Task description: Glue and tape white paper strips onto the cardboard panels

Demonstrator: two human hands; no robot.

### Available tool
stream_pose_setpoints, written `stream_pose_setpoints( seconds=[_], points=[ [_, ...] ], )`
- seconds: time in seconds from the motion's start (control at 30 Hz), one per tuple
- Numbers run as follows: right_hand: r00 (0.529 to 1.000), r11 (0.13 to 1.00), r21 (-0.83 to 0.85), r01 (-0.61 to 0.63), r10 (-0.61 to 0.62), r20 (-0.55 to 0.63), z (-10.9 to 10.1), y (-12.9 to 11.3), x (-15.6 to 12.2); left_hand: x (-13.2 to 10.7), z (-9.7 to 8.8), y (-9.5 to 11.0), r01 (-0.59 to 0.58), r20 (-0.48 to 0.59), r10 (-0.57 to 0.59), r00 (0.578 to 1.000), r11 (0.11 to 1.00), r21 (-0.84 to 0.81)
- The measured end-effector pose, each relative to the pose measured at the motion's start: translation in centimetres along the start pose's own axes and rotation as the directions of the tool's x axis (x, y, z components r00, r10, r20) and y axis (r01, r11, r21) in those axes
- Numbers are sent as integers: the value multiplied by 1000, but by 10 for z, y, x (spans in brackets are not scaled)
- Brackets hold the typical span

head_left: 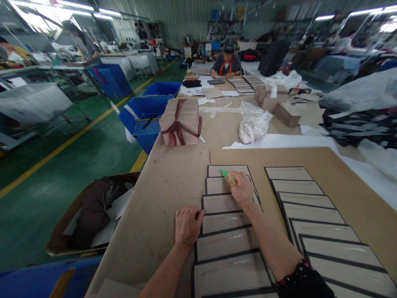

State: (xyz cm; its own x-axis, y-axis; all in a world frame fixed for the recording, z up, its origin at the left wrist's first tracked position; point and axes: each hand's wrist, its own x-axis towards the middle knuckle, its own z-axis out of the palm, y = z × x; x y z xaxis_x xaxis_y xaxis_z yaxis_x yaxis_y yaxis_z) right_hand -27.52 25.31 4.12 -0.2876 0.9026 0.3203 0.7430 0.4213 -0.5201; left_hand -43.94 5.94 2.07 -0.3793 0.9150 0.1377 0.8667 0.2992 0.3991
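My right hand (242, 188) is closed around a small glue bottle (231, 179) with a green nozzle (223, 172). The nozzle points left over the farthest of several overlapping beige panels with black edging (229, 244). Glossy streaks show on several of these panels. My left hand (188, 225) rests at the left edge of that row, its fingers curled by a panel's black border; whether it pinches anything is hidden. A second row of overlapping black-edged panels (322, 211) lies to the right, also with shiny streaks.
A bundle of beige pieces tied with brown ribbon (182, 120) and a crumpled clear plastic bag (253, 122) stand farther up the table. Blue bins (139, 132) and a cardboard box of scraps (56, 240) stand left of the table edge. A co-worker (228, 64) sits at the far end.
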Motion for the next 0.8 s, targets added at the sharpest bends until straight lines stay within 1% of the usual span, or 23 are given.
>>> stream_pose_setpoints(
  seconds=[0.03,0.1,0.27,0.33,0.4,0.57,0.63,0.7,0.8],
  points=[
    [1000,1000,6,0,0,-3,0,0,-1,0,0,0,1,-1,-1,1000,1000,-1],
    [999,1000,7,-28,29,-29,-4,9,-2,0,0,0,4,-3,-4,1000,1000,1],
    [983,987,-51,-149,143,-111,-25,47,-1,0,1,0,9,2,-9,1000,1000,9],
    [985,986,-70,-149,141,-102,-26,49,0,0,1,1,11,3,-11,1000,1000,6],
    [993,992,-70,-102,97,-73,-21,39,1,0,1,1,14,3,-14,1000,1000,0],
    [1000,998,-56,24,-25,-14,11,-11,0,0,0,0,4,9,-4,1000,1000,0],
    [998,998,-32,62,-61,9,19,-22,0,0,0,0,0,10,0,1000,1000,5],
    [996,996,-8,83,-83,23,20,-23,0,0,0,0,5,8,-5,1000,1000,10],
    [998,998,-10,57,-58,-6,14,-11,0,0,1,1,12,2,-12,1000,1000,11]
  ],
)
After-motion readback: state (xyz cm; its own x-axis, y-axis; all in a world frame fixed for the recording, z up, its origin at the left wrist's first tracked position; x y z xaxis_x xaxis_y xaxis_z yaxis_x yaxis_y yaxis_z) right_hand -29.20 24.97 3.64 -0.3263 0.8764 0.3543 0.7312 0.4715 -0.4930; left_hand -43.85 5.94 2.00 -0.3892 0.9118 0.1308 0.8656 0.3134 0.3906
